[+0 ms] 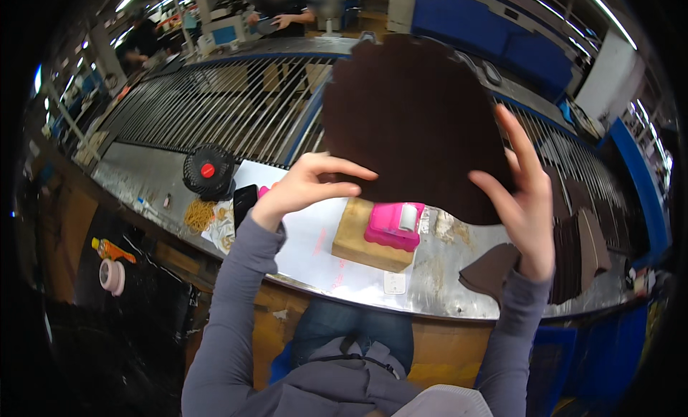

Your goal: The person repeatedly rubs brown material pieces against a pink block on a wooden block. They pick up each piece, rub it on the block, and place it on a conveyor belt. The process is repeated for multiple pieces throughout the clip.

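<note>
A large dark brown sheet (412, 116) with a scalloped far edge is held up in front of me over the bench. My left hand (304, 184) pinches its lower left edge between thumb and fingers. At its right edge, my right hand (527, 209) grips it, thumb in front and some fingers hidden behind. Below the sheet, a pink dispenser with a pale roll (390, 227) rests on a wooden block (351, 239). White paper (301, 234) lies under and left of the block. More brown pieces (577, 263) are stacked by my right forearm.
Left on the metal bench (444, 288) are a round black fan (208, 169), a black phone (245, 202) and rubber bands (199, 216). Beyond runs a rack of metal bars (193, 94). A pink roll (112, 277) lies lower left. Another person (287, 19) stands across.
</note>
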